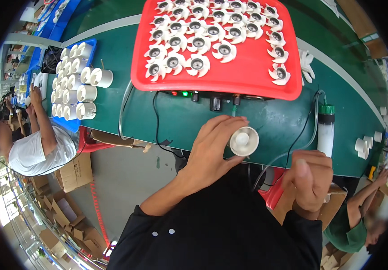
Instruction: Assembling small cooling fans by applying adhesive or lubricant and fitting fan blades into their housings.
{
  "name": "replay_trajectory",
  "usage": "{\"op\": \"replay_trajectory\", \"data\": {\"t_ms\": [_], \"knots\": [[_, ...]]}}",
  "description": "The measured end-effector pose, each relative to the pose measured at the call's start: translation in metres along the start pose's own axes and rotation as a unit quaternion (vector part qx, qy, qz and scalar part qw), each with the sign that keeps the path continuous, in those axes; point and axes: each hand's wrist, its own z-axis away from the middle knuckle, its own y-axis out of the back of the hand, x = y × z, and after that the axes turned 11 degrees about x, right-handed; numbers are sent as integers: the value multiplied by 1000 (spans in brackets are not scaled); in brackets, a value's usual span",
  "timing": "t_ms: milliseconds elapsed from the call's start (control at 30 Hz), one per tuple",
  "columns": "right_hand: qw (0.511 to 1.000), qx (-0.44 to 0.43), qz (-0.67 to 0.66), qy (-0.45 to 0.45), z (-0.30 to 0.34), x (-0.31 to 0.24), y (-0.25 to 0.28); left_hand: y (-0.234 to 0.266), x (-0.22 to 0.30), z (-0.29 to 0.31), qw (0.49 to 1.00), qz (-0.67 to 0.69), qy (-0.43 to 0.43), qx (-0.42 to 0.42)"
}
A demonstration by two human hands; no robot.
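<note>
My left hand (209, 148) is closed around a round white plastic cup-shaped housing (244, 141), thumb at its near side and fingers at its far side. The housing's open end faces up and shows a lighter round hub inside. My right hand (310, 180) is curled closed to the right, over the table's front edge. Whatever its fingers may hold is hidden. Just beyond it is a clear dispensing barrel (325, 137) with white contents and a green cap, joined to a thin tube. Its lower end meets my right hand, and I cannot tell whether I grip it.
A red tray (252, 67) of several white impellers rests on a control box ahead. At left, a blue tray (74, 125) holds several white housings. More housings (361, 146) and white gloves (307, 66) lie right on the green table (180, 121). Co-workers sit both sides.
</note>
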Motion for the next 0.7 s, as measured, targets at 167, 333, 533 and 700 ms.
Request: {"op": "replay_trajectory", "data": {"t_ms": [167, 333, 533, 700], "knots": [[987, -54, 149, 21, -12, 15, -24, -2, 1, 0, 1000, -10, -16, -7], [997, -29, -37, -62, -4, -3, 2, 9, -1, -13, 1000, -22, -6, 18], [987, 6, -10, -159, -6, 15, -26, 26, -3, -5, 996, 9, 32, 82], [971, 87, 27, -219, 30, 68, -42, 14, -20, 16, 996, 30, -37, 81]]}}
